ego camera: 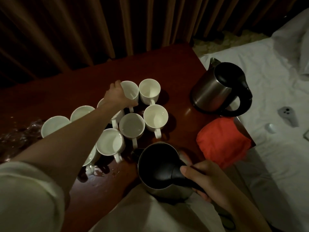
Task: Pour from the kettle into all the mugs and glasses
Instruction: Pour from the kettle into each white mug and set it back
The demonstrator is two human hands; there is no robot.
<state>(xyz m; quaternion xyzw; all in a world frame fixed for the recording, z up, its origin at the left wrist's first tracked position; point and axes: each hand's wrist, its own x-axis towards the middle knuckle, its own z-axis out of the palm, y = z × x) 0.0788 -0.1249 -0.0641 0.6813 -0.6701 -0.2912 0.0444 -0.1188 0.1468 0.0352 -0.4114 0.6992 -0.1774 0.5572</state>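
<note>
Right hand (205,180) is wrapped around the black handle of the kettle (160,168), thumb on top. That kettle is at the near edge of the table (175,67), lid shut, spout aimed at the mugs, roughly upright. Can't tell if the base is resting on the table or held just above it.

Left hand (117,96) is stretched out to the far mug (131,91) at the back of the group, fingers curled over its left side and thumb down by the handle, so it grips that mug. The mug looks tilted.

White mugs sit bunched mid-table, most touching a neighbour: back-right mug (149,90), right mug (155,117), middle mug (132,126), near mug (110,141), two more at the left (55,125) partly behind the forearm. Can't tell fill levels in this light.

Spilled water (98,173) on the near-left of the table, next to the nearest mug.

Second kettle (220,87) stands at the right edge of the table, apart from the mugs. Red cloth (222,141) is at the near-right corner. Bed (267,81) with white sheets is beside the table on the right, brown curtain (100,22) behind.
</note>
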